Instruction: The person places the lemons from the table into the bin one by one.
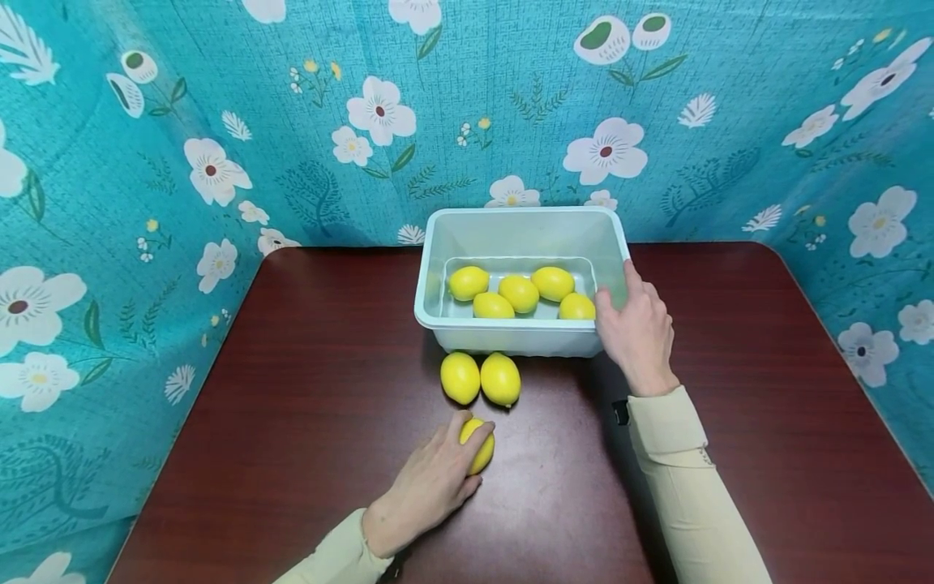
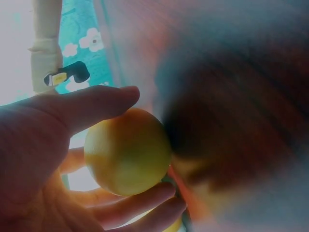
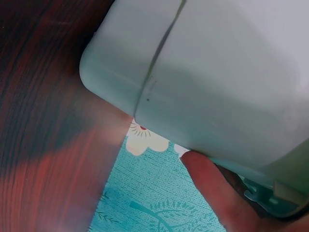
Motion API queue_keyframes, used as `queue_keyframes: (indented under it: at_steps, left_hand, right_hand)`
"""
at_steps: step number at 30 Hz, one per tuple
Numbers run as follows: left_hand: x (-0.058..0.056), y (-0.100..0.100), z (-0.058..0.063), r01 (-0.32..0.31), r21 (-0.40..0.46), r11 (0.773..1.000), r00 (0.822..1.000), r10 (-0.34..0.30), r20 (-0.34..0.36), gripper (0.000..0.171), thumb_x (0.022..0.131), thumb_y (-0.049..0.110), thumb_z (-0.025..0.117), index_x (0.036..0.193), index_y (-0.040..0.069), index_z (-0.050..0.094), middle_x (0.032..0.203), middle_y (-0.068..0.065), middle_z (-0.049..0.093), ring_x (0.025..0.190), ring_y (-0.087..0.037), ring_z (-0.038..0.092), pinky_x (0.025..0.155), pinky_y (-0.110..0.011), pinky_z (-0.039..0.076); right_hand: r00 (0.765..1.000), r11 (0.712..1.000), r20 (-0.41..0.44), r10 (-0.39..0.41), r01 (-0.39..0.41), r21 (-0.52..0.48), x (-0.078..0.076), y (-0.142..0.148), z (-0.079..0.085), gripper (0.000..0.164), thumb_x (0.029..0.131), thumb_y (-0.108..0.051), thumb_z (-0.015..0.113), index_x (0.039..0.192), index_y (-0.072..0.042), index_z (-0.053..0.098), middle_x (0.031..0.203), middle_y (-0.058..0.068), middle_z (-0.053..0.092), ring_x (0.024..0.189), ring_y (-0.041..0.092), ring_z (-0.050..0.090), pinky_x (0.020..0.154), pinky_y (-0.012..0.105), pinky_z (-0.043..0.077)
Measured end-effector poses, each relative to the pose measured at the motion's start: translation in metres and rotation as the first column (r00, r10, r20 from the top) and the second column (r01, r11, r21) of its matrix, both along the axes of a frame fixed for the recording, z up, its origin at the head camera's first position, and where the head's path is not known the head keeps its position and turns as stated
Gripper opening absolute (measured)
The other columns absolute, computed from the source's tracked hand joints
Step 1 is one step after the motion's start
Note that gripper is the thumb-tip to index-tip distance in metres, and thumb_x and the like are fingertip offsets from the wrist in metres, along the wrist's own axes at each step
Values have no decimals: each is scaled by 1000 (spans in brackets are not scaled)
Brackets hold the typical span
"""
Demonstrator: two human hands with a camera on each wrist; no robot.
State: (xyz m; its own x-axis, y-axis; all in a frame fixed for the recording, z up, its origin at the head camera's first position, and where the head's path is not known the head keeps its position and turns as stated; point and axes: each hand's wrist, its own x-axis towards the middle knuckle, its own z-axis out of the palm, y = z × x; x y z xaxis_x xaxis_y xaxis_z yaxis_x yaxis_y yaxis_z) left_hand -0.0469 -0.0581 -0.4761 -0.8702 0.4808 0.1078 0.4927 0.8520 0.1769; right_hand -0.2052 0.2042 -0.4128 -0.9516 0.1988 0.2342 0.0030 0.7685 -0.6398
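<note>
My left hand (image 1: 426, 491) holds a yellow lemon (image 1: 481, 456) just above or on the table; which of the two cannot be told. In the left wrist view, thumb and fingers curve round that lemon (image 2: 128, 154). Two lemons lie side by side between this hand and the bin, a left one (image 1: 460, 379) and a right one (image 1: 501, 380). The pale blue plastic bin (image 1: 518, 337) has several lemons on its floor. At the bin's right side my right hand (image 1: 640, 337) grips the rim, thumb inside. From the right wrist, the bin's outer wall (image 3: 207, 92) fills much of the view.
The dark red-brown wooden table (image 1: 314, 389) carries everything. Behind it and along both sides hangs a turquoise floral cloth (image 1: 474, 97); the bin stands close to the back part of it. A dark band (image 1: 621, 412) shows at the right wrist.
</note>
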Motion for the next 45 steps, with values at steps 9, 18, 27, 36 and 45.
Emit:
queue_keyframes:
  at_steps: [9, 18, 27, 36, 45]
  left_hand:
    - [-1, -1, -3, 8, 27, 1000, 999, -7, -46, 59, 76, 22, 77, 128, 19, 49, 127, -9, 48, 87, -23, 61, 62, -35, 51]
    - [-5, -3, 1, -44, 16, 999, 998, 44, -37, 59, 76, 31, 78, 128, 20, 50, 122, -7, 49, 72, -20, 60, 57, -29, 39]
    - [-5, -3, 1, -60, 21, 998, 998, 60, -23, 59, 77, 33, 76, 129, 20, 50, 122, -6, 49, 73, -20, 61, 58, -29, 37]
    - [-4, 0, 7, -42, -4, 999, 997, 42, -66, 58, 79, 36, 74, 129, 22, 49, 123, -6, 50, 80, -22, 60, 65, -34, 40]
    - [-2, 2, 13, -13, -10, 1000, 992, 12, -124, 59, 79, 38, 73, 130, 21, 49, 122, -6, 52, 91, -19, 60, 66, -33, 41]
  right_hand:
    - [1000, 1000, -2, -1, 1, 3, 0, 0, -1, 63, 95, -40, 41, 152, -13, 33, 133, 26, 53, 105, 46, 56, 87, 61, 46]
    - [1000, 1000, -1, -9, 9, 6, 0, 1, -2, 63, 95, -40, 41, 152, -13, 33, 134, 26, 53, 106, 46, 56, 87, 61, 46]
    - [1000, 1000, -8, -6, 6, 5, 0, 1, -2, 63, 95, -40, 41, 152, -13, 33, 133, 27, 53, 104, 46, 56, 86, 61, 46]
    - [1000, 1000, -11, 2, -2, 4, 0, 0, -1, 63, 96, -38, 42, 152, -13, 32, 133, 27, 53, 104, 46, 56, 87, 61, 46]
    - [1000, 1000, -1, -2, 2, 3, 0, 0, -2, 63, 96, -39, 41, 152, -15, 31, 133, 26, 53, 104, 46, 56, 87, 61, 46]
